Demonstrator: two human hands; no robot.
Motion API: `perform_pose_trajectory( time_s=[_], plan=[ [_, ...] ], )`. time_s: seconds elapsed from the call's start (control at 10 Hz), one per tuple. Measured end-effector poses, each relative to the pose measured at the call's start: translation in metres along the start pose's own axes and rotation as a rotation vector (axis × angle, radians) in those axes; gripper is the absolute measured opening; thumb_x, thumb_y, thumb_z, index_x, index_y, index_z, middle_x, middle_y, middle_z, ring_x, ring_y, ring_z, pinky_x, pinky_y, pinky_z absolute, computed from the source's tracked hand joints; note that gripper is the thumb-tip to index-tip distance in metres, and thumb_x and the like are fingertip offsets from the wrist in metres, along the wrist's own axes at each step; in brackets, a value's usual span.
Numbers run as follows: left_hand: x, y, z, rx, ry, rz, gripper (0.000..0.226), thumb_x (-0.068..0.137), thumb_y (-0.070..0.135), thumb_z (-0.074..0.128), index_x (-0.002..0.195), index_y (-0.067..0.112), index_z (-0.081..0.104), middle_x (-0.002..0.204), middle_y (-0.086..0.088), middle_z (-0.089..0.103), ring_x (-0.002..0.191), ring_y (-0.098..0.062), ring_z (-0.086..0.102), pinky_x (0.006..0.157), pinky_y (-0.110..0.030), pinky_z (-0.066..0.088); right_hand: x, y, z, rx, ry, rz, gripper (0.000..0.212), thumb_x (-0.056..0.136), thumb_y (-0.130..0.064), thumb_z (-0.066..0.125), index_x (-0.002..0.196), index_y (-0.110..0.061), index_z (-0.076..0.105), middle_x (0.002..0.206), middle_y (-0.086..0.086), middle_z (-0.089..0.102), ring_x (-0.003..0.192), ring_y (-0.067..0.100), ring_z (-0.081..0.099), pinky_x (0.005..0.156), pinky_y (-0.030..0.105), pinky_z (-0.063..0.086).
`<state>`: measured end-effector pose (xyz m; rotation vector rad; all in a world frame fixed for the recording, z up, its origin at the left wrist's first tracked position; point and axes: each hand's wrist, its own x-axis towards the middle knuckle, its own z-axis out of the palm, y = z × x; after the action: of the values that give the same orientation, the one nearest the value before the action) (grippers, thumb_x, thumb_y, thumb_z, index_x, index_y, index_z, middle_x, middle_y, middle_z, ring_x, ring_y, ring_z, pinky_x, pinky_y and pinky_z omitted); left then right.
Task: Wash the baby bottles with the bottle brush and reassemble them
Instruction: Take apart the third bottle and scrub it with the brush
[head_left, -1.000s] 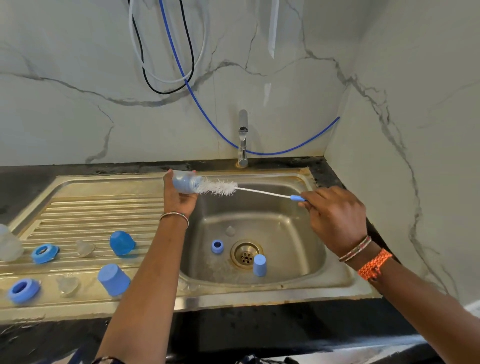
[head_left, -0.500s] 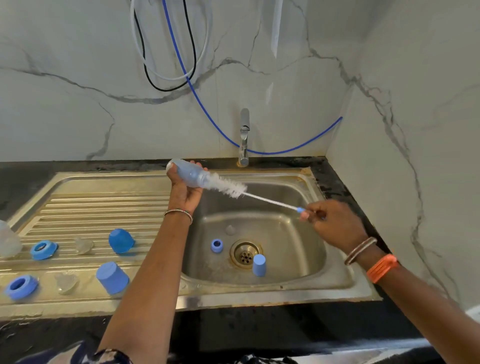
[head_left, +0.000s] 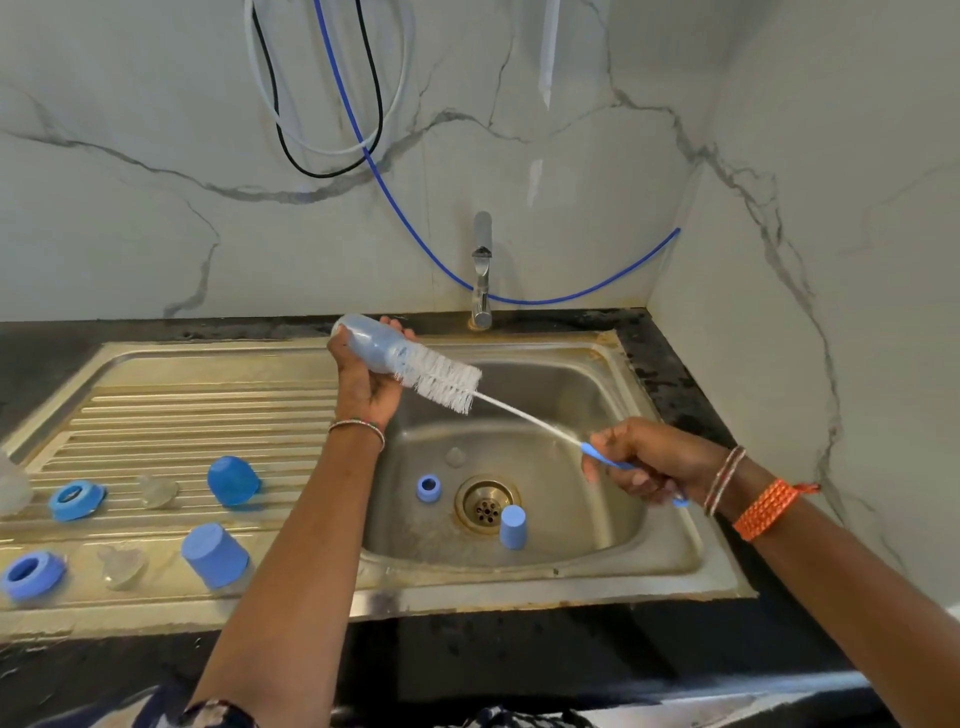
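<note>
My left hand (head_left: 363, 384) grips a translucent blue baby bottle (head_left: 371, 343), held tilted over the sink's back left rim with its mouth toward the basin. The white bottle brush (head_left: 441, 382) pokes out of the bottle's mouth, most bristles showing outside. My right hand (head_left: 649, 460) grips the brush's blue handle (head_left: 605, 457) over the basin's right side. On the draining board lie two blue caps (head_left: 234, 480) (head_left: 215, 555), two blue collar rings (head_left: 76, 499) (head_left: 32, 574) and two clear teats (head_left: 158, 491) (head_left: 122, 566). In the basin sit a small blue ring (head_left: 428, 487) and a small blue cap (head_left: 512, 526).
The steel sink (head_left: 571, 577) has its drain (head_left: 485, 501) in the middle and a tap (head_left: 482, 270) at the back, not running. A clear bottle (head_left: 10, 486) shows at the left edge. Marble walls close the back and right. Hoses hang on the back wall.
My right hand has pulled the brush back toward the lower right, drawing more bristles out of the bottle. My left hand has lifted the bottle slightly and tilted it more.
</note>
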<state>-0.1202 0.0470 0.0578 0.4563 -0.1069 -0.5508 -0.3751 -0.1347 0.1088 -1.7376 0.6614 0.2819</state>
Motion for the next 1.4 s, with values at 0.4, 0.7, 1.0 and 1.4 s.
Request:
perform_pose_trajectory(
  time_s=[0.4, 0.7, 1.0, 1.4],
  plan=[
    [0.002, -0.002, -0.012, 0.265, 0.193, 0.033, 0.081, 0.079, 0.052, 0.067, 0.137, 0.003, 0.037, 0.105, -0.012, 0.059, 0.093, -0.021, 0.064, 0.072, -0.032, 0.058, -0.007, -0.016, -0.001, -0.461, 0.314, -0.300, 0.018, 0.089, -0.008, 0.056, 0.083, -0.013, 0.073, 0.057, 0.001, 0.059, 0.040, 0.006, 0.048, 0.039, 0.017, 0.034],
    [0.006, -0.005, -0.007, 0.251, 0.279, 0.047, 0.039, 0.101, 0.039, 0.036, 0.120, 0.005, 0.045, 0.103, -0.011, 0.060, 0.091, -0.020, 0.061, 0.070, -0.027, 0.058, -0.003, -0.007, 0.007, -1.173, 0.943, -0.649, 0.014, 0.075, -0.003, 0.065, 0.079, -0.016, 0.070, 0.066, 0.001, 0.063, 0.059, 0.024, 0.057, 0.059, 0.028, 0.032],
    [-0.005, -0.004, -0.001, 0.256, 0.245, 0.074, 0.044, 0.099, 0.044, 0.037, 0.125, 0.009, 0.039, 0.102, -0.011, 0.059, 0.093, -0.019, 0.062, 0.072, -0.027, 0.058, -0.007, -0.027, 0.002, -0.376, 0.326, -0.268, 0.023, 0.092, -0.014, 0.056, 0.077, -0.011, 0.072, 0.052, -0.002, 0.057, 0.038, 0.007, 0.043, 0.043, 0.020, 0.034],
    [-0.005, -0.001, 0.000, 0.227, 0.305, 0.090, 0.050, 0.097, 0.045, 0.043, 0.128, 0.005, 0.041, 0.101, -0.011, 0.060, 0.093, -0.020, 0.062, 0.094, -0.032, 0.048, 0.006, -0.036, 0.006, -1.008, 1.041, -0.753, 0.014, 0.071, -0.004, 0.071, 0.078, -0.016, 0.073, 0.071, 0.002, 0.065, 0.066, 0.025, 0.058, 0.062, 0.028, 0.036]
  ],
)
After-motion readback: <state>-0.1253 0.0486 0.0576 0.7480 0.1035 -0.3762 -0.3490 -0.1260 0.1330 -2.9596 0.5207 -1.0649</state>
